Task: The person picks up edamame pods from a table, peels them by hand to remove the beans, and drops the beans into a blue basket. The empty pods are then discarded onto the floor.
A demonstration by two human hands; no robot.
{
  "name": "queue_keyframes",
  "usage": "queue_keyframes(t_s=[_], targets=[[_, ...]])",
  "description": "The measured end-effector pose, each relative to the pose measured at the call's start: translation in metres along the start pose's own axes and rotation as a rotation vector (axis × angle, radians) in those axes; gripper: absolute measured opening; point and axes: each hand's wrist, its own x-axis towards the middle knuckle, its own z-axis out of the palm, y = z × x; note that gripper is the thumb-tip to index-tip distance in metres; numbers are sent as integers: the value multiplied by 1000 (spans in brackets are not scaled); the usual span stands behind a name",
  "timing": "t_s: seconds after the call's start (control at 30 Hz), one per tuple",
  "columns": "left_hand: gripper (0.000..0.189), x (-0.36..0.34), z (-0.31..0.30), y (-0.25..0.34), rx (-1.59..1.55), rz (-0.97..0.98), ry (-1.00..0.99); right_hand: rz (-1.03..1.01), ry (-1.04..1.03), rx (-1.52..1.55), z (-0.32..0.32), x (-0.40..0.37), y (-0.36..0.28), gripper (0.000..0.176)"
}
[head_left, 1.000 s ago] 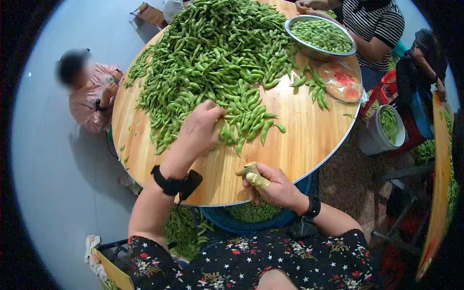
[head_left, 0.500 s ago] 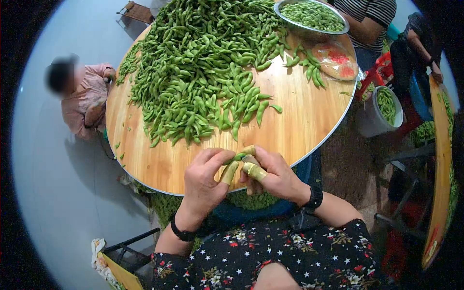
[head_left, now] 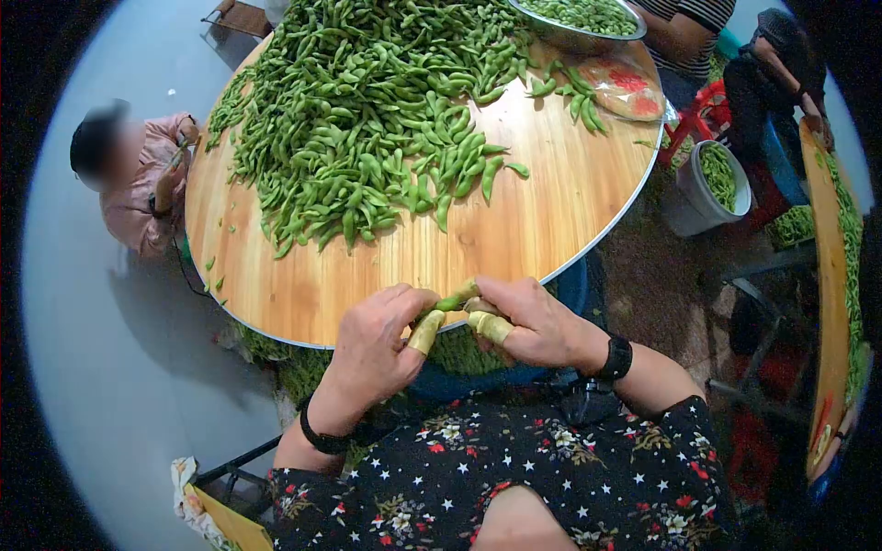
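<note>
Both of my hands are close together over the near edge of the round wooden table (head_left: pixel 514 234). Between their fingertips is a green soybean pod (head_left: pixel 449 303). My left hand (head_left: pixel 375 332) is closed, pinching the pod's left end between thumb and finger. From the other side, my right hand (head_left: pixel 542 329) grips it with bent fingers. Yellowish covers wrap both thumbs and at least one right finger. A big pile of soybean pods (head_left: pixel 367 138) covers the table beyond my hands.
At the back right stand a metal bowl (head_left: pixel 634 35) of shelled beans and a plastic bag with red print (head_left: pixel 634 87). A white bucket (head_left: pixel 684 211) of pods is right of the table. People sit left (head_left: pixel 147 197) and at back right. Pod shells lie below the table edge.
The view has shifted, so the table sits slightly higher and further left. My hands have moved a little apart, and the pod between them shows more. The person at left has raised a hand.
</note>
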Motion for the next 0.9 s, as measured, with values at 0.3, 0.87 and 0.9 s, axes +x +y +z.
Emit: queue_keyframes(t_s=[0.3,0.87,0.9], targets=[[19,-16,4,10,73,46,6,-96,-12,-427,14,-9,-12,20],[27,-22,23,-7,161,257,193,424,-303,819,13,2,15,18],[28,-21,24,-9,222,299,240,395,-251,777,17,2,14,17]])
